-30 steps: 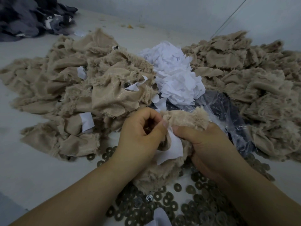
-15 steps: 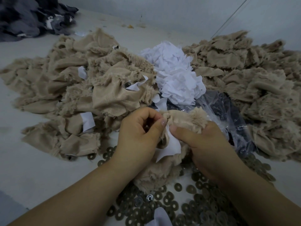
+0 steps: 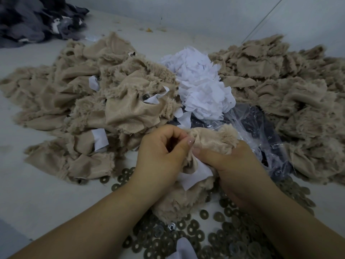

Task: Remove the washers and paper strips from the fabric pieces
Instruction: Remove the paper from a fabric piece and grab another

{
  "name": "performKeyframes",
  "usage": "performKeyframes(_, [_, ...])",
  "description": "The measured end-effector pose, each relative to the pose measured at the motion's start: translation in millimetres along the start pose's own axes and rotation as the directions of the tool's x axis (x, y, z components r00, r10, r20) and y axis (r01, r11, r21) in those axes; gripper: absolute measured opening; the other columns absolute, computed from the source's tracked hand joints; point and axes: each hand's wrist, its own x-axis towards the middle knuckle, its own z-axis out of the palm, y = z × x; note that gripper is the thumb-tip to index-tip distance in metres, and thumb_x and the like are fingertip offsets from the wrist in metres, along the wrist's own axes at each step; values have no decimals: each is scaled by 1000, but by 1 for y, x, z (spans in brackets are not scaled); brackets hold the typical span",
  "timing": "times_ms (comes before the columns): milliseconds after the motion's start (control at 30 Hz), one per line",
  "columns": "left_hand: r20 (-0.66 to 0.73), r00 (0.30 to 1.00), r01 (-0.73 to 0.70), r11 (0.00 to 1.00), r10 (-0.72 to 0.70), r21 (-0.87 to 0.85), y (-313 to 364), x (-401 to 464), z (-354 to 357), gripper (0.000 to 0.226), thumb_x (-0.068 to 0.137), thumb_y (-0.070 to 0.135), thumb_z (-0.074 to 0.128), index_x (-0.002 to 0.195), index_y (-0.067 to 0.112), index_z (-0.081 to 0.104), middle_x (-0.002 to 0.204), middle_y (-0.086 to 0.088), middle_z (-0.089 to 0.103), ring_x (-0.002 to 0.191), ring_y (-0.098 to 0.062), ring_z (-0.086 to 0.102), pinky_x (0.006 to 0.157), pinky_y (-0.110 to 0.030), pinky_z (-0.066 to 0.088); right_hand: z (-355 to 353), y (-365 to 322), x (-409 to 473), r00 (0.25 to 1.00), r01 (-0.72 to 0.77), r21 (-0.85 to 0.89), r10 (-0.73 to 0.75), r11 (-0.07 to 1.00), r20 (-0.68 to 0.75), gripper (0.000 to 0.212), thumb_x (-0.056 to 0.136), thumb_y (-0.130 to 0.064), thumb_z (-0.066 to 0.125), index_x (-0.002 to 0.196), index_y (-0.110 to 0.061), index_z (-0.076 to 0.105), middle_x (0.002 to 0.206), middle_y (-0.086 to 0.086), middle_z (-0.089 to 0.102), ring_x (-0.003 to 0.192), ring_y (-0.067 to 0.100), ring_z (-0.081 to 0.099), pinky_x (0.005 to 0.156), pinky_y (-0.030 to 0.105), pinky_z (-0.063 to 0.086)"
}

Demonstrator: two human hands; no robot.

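Head view, centre frame: our left hand [image 3: 160, 154] and right hand [image 3: 231, 165] both pinch the fabric piece [image 3: 211, 140], its paper strip [image 3: 196, 174] hanging just below, between them.

Fabric piece [image 3: 214, 139] fuzzy beige cloth; paper strip [image 3: 196, 174] matt white; washers [image 3: 203, 214] dull metal.

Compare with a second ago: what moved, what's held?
The paper strip sits lower on the held fabric piece, now under the right hand, whose thumb has slid toward the left hand. Both hands still pinch the fabric; nothing was let go. The washers, white paper heap and both fabric piles are unchanged.
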Motion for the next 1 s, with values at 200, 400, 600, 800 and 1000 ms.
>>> performKeyframes(200, [4, 995, 99, 990, -99, -100, -1, 2, -1, 22, 90, 6, 65, 69, 12, 66, 62, -10, 67, 54, -16, 63, 52, -26, 53, -2, 1, 2, 999, -52, 0, 52, 999, 8, 44, 75, -3, 84, 115, 1, 65, 103, 18, 75, 95, 37, 73, 87, 55, 58])
performKeyframes(400, [10, 995, 95, 990, -95, -100, 1, 2, -1, 25, 90, 3, 66, 68, 16, 67, 59, -4, 67, 51, -11, 63, 50, -20, 51, -1, 1, 1, 1000, -5, -51, 7, 999, 26, 30, 80, -5, 81, 108, -1, 70, 95, 16, 77, 89, 34, 75, 83, 56, 59])
performKeyframes(600, [-13, 996, 89, 993, -90, -77, -4, 3, -3, 17, 87, 8, 71, 71, 14, 69, 64, -10, 70, 57, -28, 67, 54, -31, 57, 0, 3, 0, 997, -3, -2, 3, 1000, 74, 23, 86, -11, 74, 108, -3, 72, 99, 16, 77, 94, 34, 74, 88, 53, 58])
performKeyframes(800, [27, 996, 92, 989, -89, -117, -1, 1, 0, 24, 87, 5, 70, 67, 17, 71, 64, -1, 72, 56, -9, 67, 52, -18, 52, 0, 3, 0, 999, -25, 31, 24, 999, 32, 17, 84, -6, 76, 101, -3, 75, 96, 17, 77, 90, 35, 75, 86, 56, 58])
performKeyframes(1000, [24, 998, 68, 992, -66, -106, 0, -1, -1, 15, 75, 17, 77, 72, 6, 66, 65, -15, 66, 57, -17, 61, 54, -26, 54, -2, 2, 1, 999, -31, 49, 30, 998, 11, 32, 72, -18, 84, 92, 4, 74, 94, 26, 74, 90, 46, 72, 84, 66, 56])
